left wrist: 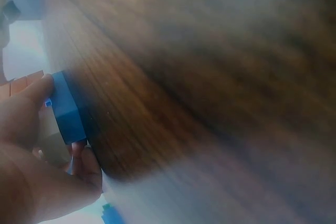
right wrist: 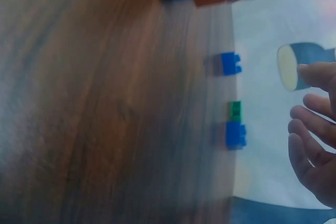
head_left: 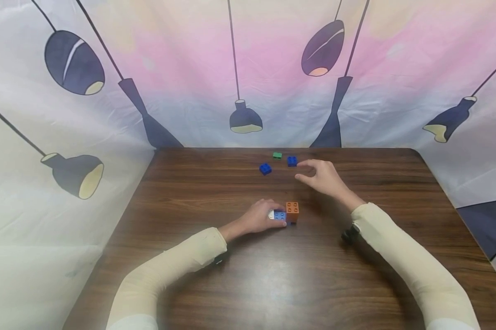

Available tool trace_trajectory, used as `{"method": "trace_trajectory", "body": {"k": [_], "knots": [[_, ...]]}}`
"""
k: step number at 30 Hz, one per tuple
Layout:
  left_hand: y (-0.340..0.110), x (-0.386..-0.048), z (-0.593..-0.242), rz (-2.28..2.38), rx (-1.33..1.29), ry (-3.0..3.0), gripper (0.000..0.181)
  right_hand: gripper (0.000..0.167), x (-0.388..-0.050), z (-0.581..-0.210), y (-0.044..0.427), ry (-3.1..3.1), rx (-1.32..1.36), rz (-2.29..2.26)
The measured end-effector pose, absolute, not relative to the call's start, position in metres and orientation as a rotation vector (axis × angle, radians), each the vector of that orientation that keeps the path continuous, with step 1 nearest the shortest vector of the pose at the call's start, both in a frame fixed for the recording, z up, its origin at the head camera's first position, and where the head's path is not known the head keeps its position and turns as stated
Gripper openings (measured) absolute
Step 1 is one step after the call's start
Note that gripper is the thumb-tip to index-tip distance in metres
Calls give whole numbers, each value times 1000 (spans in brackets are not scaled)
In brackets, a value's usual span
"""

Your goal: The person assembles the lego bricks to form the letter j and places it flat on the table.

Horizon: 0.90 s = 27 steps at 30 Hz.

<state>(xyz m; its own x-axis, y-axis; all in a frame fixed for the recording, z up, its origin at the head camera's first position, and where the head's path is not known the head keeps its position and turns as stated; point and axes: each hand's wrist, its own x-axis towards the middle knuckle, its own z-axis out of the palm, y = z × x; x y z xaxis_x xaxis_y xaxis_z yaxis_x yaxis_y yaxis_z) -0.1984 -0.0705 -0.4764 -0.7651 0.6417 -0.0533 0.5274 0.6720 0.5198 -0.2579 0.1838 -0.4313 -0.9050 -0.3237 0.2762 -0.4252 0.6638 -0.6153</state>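
My left hand [head_left: 261, 216] grips a small assembly of toy building bricks on the table, thumb on the near side and fingers on the far side. A light blue brick [head_left: 279, 216] and part of a white brick [head_left: 270, 214] show between them. At the right end rises a stack of orange bricks [head_left: 292, 210]; a blue brick [left wrist: 69, 111] at the bottom shows in the left wrist view. Above the table, my right hand [head_left: 324, 178] has thumb and fingers spread, holding nothing. Its fingertips appear close to a dark blue brick [head_left: 291, 161], apart from it in the right wrist view.
Another dark blue brick [head_left: 265, 169] and a small green brick [head_left: 277, 156] lie near the back edge of the wooden table [head_left: 215, 183]. Behind the table hangs a cloth [head_left: 198, 91] printed with lamps.
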Motion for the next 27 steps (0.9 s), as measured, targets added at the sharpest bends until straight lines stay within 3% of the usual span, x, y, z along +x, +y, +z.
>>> {"method": "trace_trajectory", "body": {"k": [27], "knots": [[-71, -199, -477, 715, 929, 2653, 49, 56, -325, -469, 180, -2854, 452, 1084]]}}
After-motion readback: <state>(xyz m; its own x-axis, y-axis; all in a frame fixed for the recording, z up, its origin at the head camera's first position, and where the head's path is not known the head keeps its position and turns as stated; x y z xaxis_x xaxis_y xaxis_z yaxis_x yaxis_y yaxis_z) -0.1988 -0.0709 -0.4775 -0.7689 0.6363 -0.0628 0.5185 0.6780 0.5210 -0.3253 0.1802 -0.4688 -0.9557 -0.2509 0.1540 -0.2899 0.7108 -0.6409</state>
